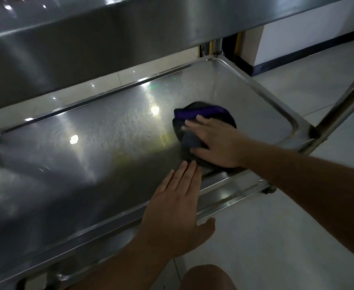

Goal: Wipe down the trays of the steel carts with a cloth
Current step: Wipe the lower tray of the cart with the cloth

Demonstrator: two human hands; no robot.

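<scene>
Steel lower tray [245, 84], mid-wipe.
The right hand [216, 141] presses flat, fingers straight, on the bunched dark-and-purple cloth [201, 113] near the tray's right end; the left hand [176, 204] rests flat beside it (holding nothing). Smear marks suggest partial coverage; the left stretch probably remains.

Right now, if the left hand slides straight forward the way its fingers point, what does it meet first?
Most likely the cloth. The left hand lies flat over the lower tray, its fingers pointing up and slightly right, their tips almost at the cloth's near edge, under the right hand. Whether they already touch is unclear.
</scene>
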